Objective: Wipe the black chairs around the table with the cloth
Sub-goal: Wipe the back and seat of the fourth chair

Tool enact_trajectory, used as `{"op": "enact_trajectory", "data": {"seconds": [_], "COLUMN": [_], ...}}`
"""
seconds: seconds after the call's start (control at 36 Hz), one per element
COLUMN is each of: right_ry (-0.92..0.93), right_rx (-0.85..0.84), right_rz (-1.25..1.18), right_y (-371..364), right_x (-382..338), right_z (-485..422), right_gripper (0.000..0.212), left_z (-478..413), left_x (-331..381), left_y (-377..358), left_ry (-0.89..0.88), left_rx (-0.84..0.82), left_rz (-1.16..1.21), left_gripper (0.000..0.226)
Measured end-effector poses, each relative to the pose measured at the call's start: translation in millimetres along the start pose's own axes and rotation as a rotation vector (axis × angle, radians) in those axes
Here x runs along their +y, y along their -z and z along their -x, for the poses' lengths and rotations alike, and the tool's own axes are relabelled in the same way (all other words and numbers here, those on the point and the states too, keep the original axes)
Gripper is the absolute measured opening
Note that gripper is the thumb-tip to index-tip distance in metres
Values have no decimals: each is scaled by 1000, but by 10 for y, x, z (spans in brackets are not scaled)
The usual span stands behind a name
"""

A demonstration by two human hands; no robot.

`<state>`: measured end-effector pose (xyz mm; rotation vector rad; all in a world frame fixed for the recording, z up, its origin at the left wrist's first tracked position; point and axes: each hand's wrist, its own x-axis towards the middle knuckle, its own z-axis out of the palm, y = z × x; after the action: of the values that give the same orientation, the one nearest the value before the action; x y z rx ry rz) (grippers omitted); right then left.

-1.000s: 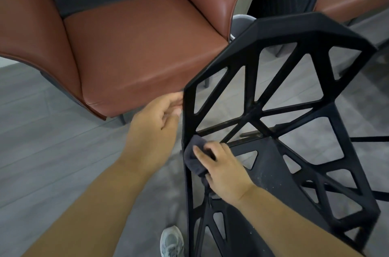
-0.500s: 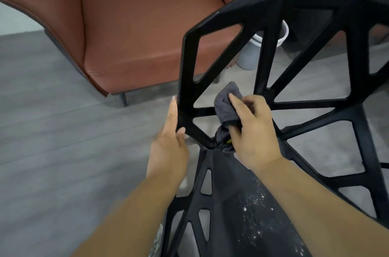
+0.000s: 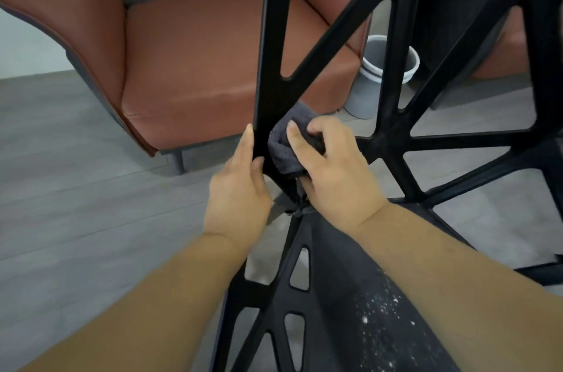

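From the head camera, the black hard plastic chair with triangle holes [image 3: 393,134] stands close in front of the person, on the grey floor [image 3: 76,189]. The right hand [image 3: 332,170] has its fingers [image 3: 297,140] closed around a soft dark grey cloth [image 3: 281,143], pressing it on the chair's left back bar. The left hand [image 3: 240,189] holds that bar's edge, fingers lightly wrapped. The chair looks stiff and smooth, so the bars are good places to hold. The cloth is floppy and squashes easily. White specks [image 3: 377,310] sit on the seat.
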<state>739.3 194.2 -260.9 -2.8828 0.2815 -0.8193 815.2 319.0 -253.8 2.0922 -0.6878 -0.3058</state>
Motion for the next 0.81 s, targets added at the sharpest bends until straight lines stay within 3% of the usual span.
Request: {"op": "enact_trajectory", "data": {"seconds": [0.14, 0.36, 0.64, 0.81], "right_ry": [4, -16, 38, -72], "right_rx": [66, -42, 121, 210], "right_rz": [83, 53, 265, 395], "right_y": [-95, -264, -492, -448], "right_x": [111, 185, 432, 744], "right_z": [-79, -108, 2, 267], "right_gripper": [60, 77, 82, 78], "left_z": [-175, -264, -262, -211], "left_x": [-32, -85, -150, -218], "left_y": [72, 49, -37, -86], "left_ry": [-32, -137, -187, -218], "left_rx": [-7, 26, 119, 124], "left_rz": [-8, -219, -566, -602], "left_gripper": [53, 54, 57, 62]}}
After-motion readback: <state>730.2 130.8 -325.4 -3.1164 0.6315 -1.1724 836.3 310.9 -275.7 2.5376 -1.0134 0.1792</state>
